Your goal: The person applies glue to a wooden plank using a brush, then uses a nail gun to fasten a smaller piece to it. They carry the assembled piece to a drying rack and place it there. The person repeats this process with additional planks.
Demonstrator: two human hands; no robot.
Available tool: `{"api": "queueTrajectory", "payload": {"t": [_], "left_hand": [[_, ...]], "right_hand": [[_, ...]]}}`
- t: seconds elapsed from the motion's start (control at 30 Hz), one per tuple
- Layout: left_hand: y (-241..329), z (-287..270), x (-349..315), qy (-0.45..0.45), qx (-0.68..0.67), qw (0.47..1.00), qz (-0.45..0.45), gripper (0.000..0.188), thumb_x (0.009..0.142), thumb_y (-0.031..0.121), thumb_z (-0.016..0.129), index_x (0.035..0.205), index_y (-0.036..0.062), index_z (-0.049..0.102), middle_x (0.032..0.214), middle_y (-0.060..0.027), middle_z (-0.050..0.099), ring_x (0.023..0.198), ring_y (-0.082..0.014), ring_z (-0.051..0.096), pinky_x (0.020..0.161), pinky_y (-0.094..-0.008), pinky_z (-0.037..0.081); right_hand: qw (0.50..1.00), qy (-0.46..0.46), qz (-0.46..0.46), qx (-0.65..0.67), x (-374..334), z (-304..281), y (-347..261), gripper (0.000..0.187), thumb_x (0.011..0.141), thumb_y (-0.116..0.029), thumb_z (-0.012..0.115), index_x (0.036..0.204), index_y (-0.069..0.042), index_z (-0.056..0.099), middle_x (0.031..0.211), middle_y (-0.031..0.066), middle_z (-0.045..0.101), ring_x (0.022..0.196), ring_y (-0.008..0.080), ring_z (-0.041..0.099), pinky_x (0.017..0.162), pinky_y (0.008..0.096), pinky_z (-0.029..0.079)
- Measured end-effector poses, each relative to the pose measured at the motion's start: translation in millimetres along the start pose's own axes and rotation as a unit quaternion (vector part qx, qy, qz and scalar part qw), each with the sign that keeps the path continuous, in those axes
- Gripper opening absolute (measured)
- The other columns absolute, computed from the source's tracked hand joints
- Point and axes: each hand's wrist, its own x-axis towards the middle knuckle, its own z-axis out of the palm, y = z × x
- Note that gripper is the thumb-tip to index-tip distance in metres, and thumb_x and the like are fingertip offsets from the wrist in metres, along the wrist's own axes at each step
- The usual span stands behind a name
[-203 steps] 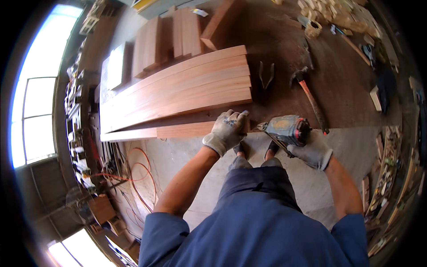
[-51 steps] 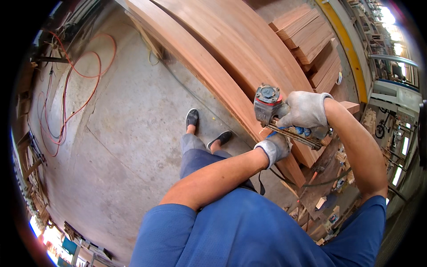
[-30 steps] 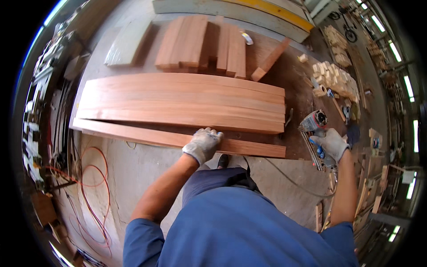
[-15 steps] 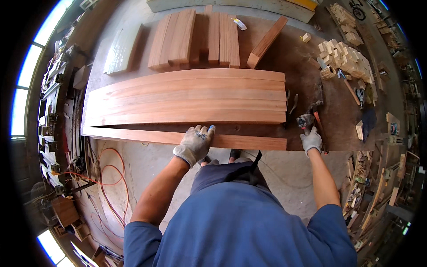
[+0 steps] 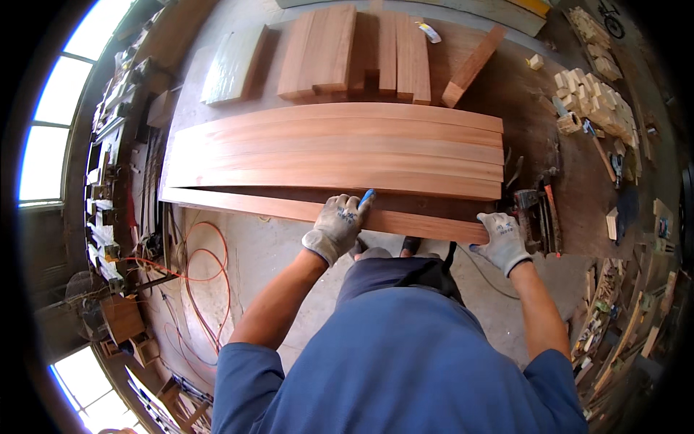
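A long reddish-brown wooden board [image 5: 426, 225] lies along the table's near edge, angled so a dark wedge-shaped gap separates it from the row of boards [image 5: 340, 145] behind it. In a grey work glove, my left hand [image 5: 338, 226] is closed over this near board around its middle. At the board's right end, my right hand [image 5: 504, 241], gloved too, is closed around the tip; its undersides are hidden. A dark power tool [image 5: 529, 210] with a red part stands on the table just right of that hand.
Farther back lie stacked thick timbers [image 5: 318, 50], a pale wrapped slab [image 5: 235, 64] and a slanted beam [image 5: 473, 66]. Small wood blocks [image 5: 593, 101] and a hammer [image 5: 601, 153] are on the right. A red hose [image 5: 189, 282] coils on the floor at left.
My right hand has let go of the power tool and moved left onto the board's end. My left hand stays on the board. The whole view has shifted somewhat.
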Motion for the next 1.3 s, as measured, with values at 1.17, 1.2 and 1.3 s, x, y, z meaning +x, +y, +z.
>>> {"api": "queueTrajectory", "payload": {"t": [1.17,1.2,1.3], "left_hand": [[-21,-3,-75,0.243,-0.613,0.697,-0.281,0.049,0.103,0.034,0.066,0.133,-0.0051,0.062,0.12,-0.0193,0.074,0.114,-0.031,0.071,0.1,-0.0426,0.056],[-24,2,-81,0.238,-0.731,0.562,-0.306,0.053,0.105,0.042,0.06,0.133,-0.0031,0.063,0.12,-0.0192,0.074,0.114,-0.0322,0.07,0.1,-0.0438,0.055],[-31,25,-92,0.196,-0.901,0.262,-0.284,0.064,0.106,0.059,0.045,0.125,0.0023,0.067,0.119,-0.0197,0.073,0.114,-0.036,0.069,0.104,-0.0493,0.052]], "right_hand": [[0.976,0.038,0.214,0.003,-56,27,84,0.02,0.087,-0.019,0.073,0.098,-0.003,0.075,0.098,0.0222,0.072,0.096,0.0404,0.068,0.086,0.0481,0.054],[0.955,0.088,0.256,0.118,-62,29,85,0.019,0.094,-0.02,0.067,0.093,-0.001,0.073,0.093,0.023,0.071,0.089,0.0413,0.067,0.081,0.048,0.052],[0.914,0.104,0.341,0.195,-58,25,72,0.035,0.107,-0.029,0.055,0.109,0.002,0.07,0.096,0.0204,0.072,0.089,0.034,0.067,0.082,0.0422,0.051]]}}
